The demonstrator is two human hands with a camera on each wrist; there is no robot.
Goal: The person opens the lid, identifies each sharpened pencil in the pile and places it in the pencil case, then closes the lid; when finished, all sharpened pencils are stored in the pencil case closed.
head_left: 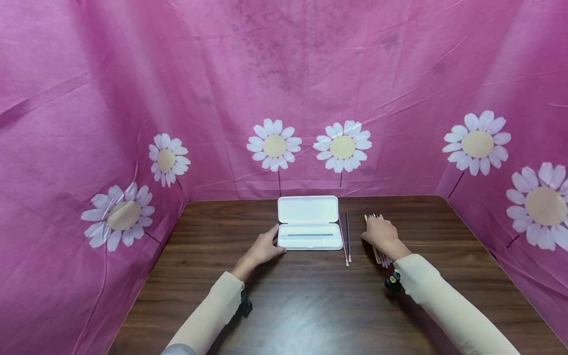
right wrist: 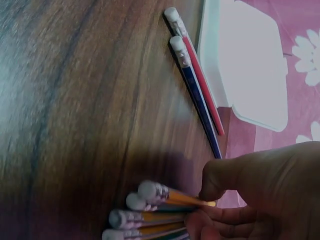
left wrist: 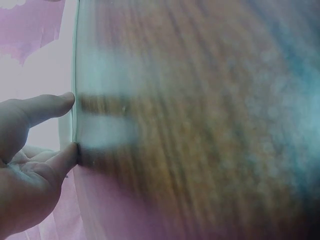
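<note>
An open white pencil case [head_left: 309, 211] lies on the table with its lid tilted back. Inside its tray is one dark pencil [head_left: 308, 235]. My left hand [head_left: 263, 246] holds the case's left end, thumb at the front corner and fingers farther back; in the left wrist view the thumb and a finger meet the case's edge. To the right, my right hand [head_left: 381, 234] is over a bundle of pencils [head_left: 382, 260] with white erasers. In the right wrist view a yellow pencil [right wrist: 181, 197] runs between its thumb and fingers. The hand hides part of the bundle.
A red pencil [right wrist: 202, 80] and a dark blue pencil [right wrist: 200, 102] lie side by side just right of the case. The brown wooden table [head_left: 301, 305] meets a pink cloth [head_left: 222, 98] with daisies at the back and sides.
</note>
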